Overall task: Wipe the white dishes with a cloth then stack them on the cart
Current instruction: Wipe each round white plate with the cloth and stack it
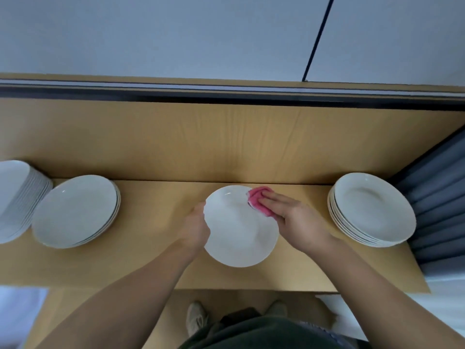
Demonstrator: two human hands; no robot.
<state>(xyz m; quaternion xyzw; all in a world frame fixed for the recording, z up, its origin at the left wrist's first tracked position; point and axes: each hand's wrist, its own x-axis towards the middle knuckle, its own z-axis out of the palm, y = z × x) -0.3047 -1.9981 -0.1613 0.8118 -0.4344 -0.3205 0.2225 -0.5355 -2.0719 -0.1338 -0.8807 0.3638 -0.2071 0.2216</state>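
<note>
White plate [239, 230] is at the middle of the wooden counter [156, 263], between a left plate stack [75, 210] and a right plate stack [372, 210]. The left hand [197, 227] grips its left rim, fingers curled round the edge. The right hand [294, 215], fingers straight, presses a pink cloth [256, 197] on its far right rim.

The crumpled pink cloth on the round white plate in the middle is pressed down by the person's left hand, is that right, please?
Not quite: in the head view the right hand presses the crumpled pink cloth down on the round white plate in the middle; the left hand grips that plate's rim.
</note>
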